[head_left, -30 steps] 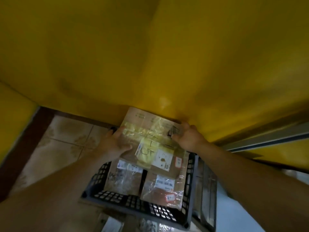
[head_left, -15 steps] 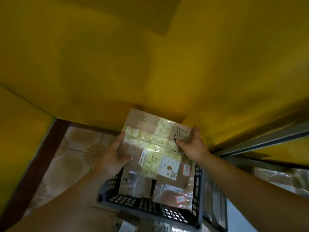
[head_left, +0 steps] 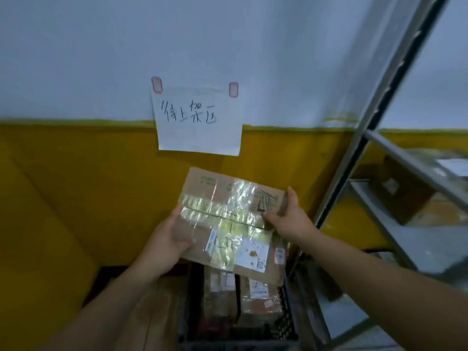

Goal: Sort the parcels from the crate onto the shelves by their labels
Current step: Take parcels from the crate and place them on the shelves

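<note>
This is a parcel storeroom or small sorting depot. A handwritten paper sign (head_left: 198, 122) is stuck to the wall (head_left: 76, 186) with two red-edged stickers (head_left: 156, 84), and its marker characters read 待上架区. To the right of the sign stands a grey metal shelving rack (head_left: 415, 165) with cardboard boxes (head_left: 405, 196) on its shelves. Just below the sign, a taped cardboard parcel (head_left: 228, 198) carries a printed shipping label (head_left: 252, 257) and marker scrawl. Lower still under the sign, a black plastic crate (head_left: 286, 323) holds more labelled, tape-wrapped parcels (head_left: 260, 292). Behind the sign the wall is painted white above and yellow below.
</note>
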A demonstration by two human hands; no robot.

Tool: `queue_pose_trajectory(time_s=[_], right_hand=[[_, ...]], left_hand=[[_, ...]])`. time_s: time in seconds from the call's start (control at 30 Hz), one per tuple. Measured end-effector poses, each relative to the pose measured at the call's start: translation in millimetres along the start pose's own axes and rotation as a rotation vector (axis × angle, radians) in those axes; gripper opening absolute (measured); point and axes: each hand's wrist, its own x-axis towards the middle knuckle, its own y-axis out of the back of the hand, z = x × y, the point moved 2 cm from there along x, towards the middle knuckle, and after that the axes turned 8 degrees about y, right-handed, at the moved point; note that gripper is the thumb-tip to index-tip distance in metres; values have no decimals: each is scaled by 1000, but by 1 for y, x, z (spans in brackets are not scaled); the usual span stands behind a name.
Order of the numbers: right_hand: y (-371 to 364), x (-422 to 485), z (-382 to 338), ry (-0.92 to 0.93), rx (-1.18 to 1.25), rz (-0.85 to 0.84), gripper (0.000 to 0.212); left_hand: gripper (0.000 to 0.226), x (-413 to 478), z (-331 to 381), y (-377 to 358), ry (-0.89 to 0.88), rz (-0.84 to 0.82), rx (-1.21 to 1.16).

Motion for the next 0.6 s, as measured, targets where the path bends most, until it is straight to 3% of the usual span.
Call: queue_pose_trajectory(time_s=[0.33,0.6], right_hand=[[161,-158,-126,196,-13,379,93],[239,-269,-145,335,-27,455,91]], left_hand=[[90,-141,194,57,-374,87,105],[88,-258,259,49,-450,147,85]])
